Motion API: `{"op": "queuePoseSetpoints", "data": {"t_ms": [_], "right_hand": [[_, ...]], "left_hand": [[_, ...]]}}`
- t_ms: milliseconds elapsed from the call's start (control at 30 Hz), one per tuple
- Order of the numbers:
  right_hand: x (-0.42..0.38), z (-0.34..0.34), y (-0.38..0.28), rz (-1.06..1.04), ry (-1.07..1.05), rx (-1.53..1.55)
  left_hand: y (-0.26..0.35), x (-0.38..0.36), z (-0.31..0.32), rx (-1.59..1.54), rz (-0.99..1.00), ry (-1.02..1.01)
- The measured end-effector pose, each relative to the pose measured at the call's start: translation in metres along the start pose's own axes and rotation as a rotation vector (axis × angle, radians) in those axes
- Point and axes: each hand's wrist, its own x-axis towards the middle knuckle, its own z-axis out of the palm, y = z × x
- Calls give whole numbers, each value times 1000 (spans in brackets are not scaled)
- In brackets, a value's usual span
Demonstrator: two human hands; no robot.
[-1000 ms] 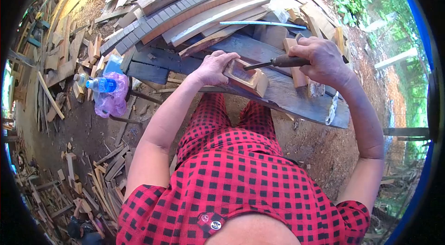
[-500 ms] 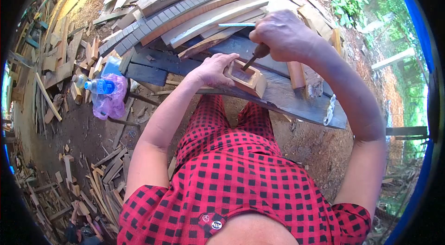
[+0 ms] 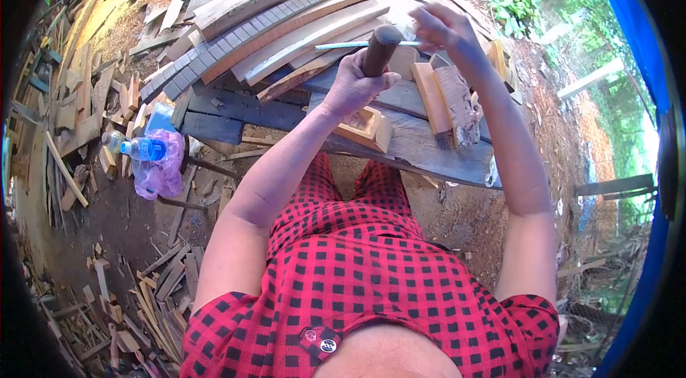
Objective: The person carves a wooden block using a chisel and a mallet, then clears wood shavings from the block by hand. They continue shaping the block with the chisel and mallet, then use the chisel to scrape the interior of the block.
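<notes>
My left hand (image 3: 355, 85) is wrapped round the thick dark wooden handle of a chisel (image 3: 381, 53), held upright above a small hollowed wooden block (image 3: 375, 131). The blade is hidden behind the hand and cannot be made out. The block lies on the dark plank bench (image 3: 429, 156), its recess partly covered by my left hand. Farther right and forward, my right hand (image 3: 444, 29) is raised over the bench, fingers loosely apart and slightly blurred, with nothing visible in them. A thin pale-blue stick (image 3: 343, 45) reaches toward it from the left.
Long curved boards (image 3: 286, 35) and a strip of small blocks (image 3: 236, 38) lie along the bench's far side. Two short wooden pieces (image 3: 432, 96) sit at its right. On the left, a plastic bottle (image 3: 146, 149) stands by a pink bag (image 3: 161, 178). Scrap wood (image 3: 168, 274) litters the ground.
My right hand has let go of the chisel and moved up, away from the block. My left hand has left the block's side and now grips the chisel handle.
</notes>
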Motion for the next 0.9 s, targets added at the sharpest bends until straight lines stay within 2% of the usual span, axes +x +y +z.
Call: {"op": "queuePoseSetpoints", "data": {"t_ms": [67,133,200,333,400,500,633,800,900], "right_hand": [[1,-20,89,32,-5,-407],[-28,-16,148,108,-33,-821],[-59,-3,193,139,6,-847],[-80,18,204,102,99,-950],[-77,26,200,224,95,-1028],[-66,36,208,290,145,-1114],[-53,40,201,403,165,-1111],[-52,35,190,508,183,-968],[-60,42,197,434,199,-1036]], "left_hand": [[1,2,-1,17,5,24],[1,5,-2,15,-21,2],[-1,7,-2,9,-53,-18],[-1,4,-2,20,-43,2],[1,5,0,25,-33,6],[3,4,3,26,-25,8],[4,3,4,48,-7,9],[1,6,5,34,-41,3],[2,5,5,32,-49,7]]}}
